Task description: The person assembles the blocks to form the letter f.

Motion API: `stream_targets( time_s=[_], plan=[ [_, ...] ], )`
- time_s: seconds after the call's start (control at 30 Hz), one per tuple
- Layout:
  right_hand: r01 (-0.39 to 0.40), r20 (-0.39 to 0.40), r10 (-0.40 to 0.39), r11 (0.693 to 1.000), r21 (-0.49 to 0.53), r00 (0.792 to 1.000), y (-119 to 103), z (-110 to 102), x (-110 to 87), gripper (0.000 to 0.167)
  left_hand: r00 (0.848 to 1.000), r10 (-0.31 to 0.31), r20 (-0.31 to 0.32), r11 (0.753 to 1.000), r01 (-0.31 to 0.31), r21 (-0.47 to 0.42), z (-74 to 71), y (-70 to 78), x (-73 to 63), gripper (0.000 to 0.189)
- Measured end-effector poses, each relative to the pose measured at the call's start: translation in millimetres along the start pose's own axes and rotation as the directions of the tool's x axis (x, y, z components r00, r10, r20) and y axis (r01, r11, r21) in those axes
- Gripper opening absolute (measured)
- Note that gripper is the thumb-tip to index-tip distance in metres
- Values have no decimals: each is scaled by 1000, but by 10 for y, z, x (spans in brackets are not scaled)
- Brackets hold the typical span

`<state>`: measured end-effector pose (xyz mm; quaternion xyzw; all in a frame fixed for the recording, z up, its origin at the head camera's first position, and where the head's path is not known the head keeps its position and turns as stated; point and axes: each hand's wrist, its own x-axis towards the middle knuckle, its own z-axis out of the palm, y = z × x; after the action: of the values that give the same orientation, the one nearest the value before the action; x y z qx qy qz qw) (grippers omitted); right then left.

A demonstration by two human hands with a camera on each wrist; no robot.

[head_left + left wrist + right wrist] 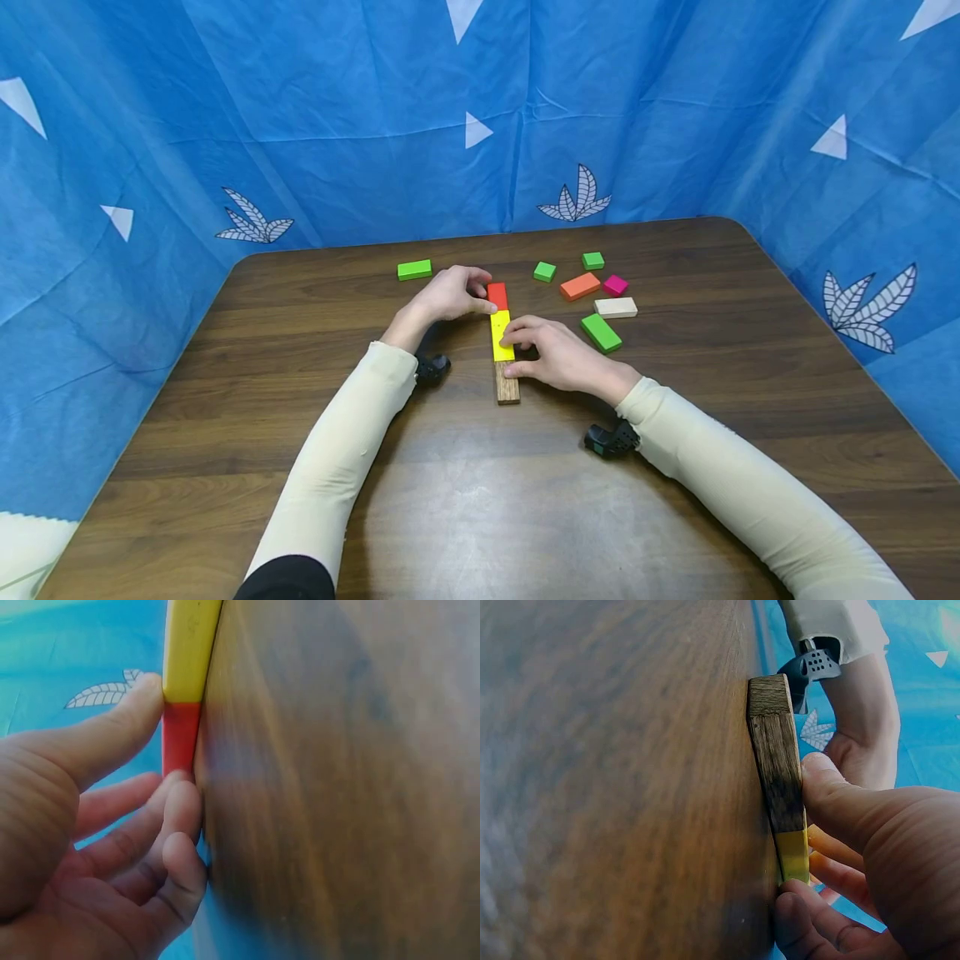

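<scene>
A row of wooden blocks lies lengthwise on the table: a red block [497, 295] at the far end, a yellow stretch [499, 322] in the middle and a dark brown block [507, 389] nearest me. My left hand [452, 293] holds the red block, its thumb by the red-yellow joint and its fingers around the far end, as the left wrist view shows. From the right, my right hand [558, 354] touches the row with relaxed, bent fingers. Its thumb rests at the brown block and its fingertips reach the yellow part. Whether the yellow stretch is one block cannot be told.
Behind my right hand lie a green block [601, 332], a cream block [615, 307], a magenta block [615, 286], an orange block [580, 287] and two small green blocks [544, 272]. Another green block [414, 270] lies at the back left. Blue curtains [360, 150] surround the table [300, 358].
</scene>
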<state>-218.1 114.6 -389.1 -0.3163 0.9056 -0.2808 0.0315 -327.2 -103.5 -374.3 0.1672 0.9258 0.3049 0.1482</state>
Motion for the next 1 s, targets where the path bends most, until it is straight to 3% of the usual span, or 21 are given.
stream_targets(
  time_s=[0.3, 0.63, 0.77, 1.0],
  plan=[
    [-6, 7, 6, 1000, 8, 1000, 3, -13, 4, 48, 985, 164, -43, 985, -162, 54, 12, 38, -139, 55],
    [-8, 2, 8, 1000, 16, 1000, -1, -14, -2, 46, 960, 279, -15, 957, -277, 82, 58, 42, -223, 39],
    [-9, 8, 9, 1000, 12, 1000, 0, -6, 2, 46, 952, 305, -7, 947, -303, 108, 77, 32, -229, 30],
    [-7, 10, 7, 1000, 5, 1000, 7, -7, 12, 47, 959, 282, -16, 957, -280, 80, 107, 32, -236, 20]
  ],
)
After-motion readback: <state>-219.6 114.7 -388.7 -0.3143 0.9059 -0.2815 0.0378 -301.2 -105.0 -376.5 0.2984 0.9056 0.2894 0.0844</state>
